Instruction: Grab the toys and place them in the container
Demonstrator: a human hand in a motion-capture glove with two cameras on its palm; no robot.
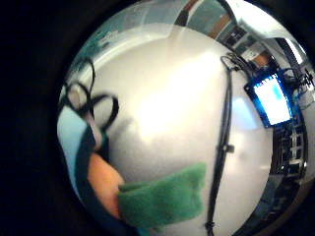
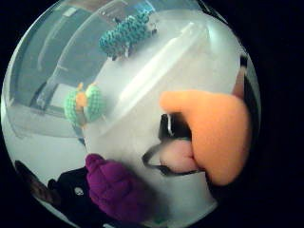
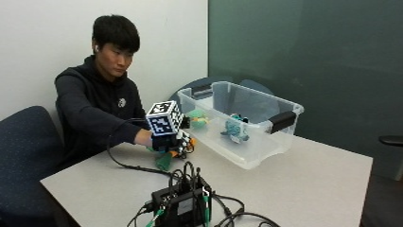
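Partway done, by the look of it — two toys already in the clear container: a teal crochet toy and a green-and-orange toy. Right hand low over the table beside the container, fingers curled round an orange-and-green toy. Still to be lifted in. Purple plush thing seen only near the palm — location unclear. Grip itself mostly hidden.

The outside camera is looking across the table at the seated person, container mid-frame. Both palm cameras are riding on the right hand, looking out close over the tabletop (thumb-side facing the container, which the outside view is sharing).
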